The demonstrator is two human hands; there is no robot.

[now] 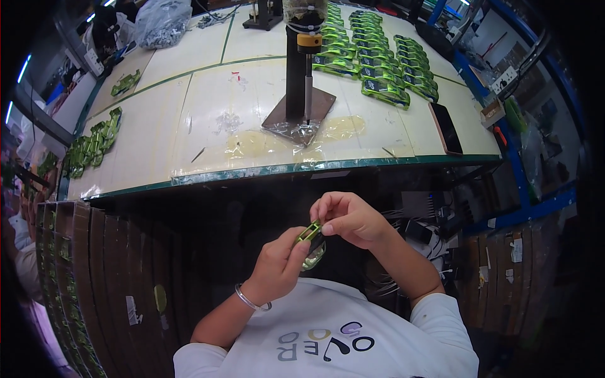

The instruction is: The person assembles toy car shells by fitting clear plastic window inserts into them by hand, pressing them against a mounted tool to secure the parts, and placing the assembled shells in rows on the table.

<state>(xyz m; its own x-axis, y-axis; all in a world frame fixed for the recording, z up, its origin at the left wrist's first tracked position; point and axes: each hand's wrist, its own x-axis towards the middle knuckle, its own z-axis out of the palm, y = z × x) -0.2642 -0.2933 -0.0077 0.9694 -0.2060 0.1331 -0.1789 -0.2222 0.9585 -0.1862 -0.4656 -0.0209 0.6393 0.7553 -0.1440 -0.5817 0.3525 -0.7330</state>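
Holding a green part [314, 246], left fingers [296, 255] and right fingers [341, 224] sit before a lettered white shirt [328, 318].

Left grip [275, 264] clasped, right grip [354, 220] bent-fingered just beside, forearms [408, 268] angled inward

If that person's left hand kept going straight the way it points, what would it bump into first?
Probably the right hand, whose fingertips are at the upper end of the green part in the left hand; depth is hard to judge here.
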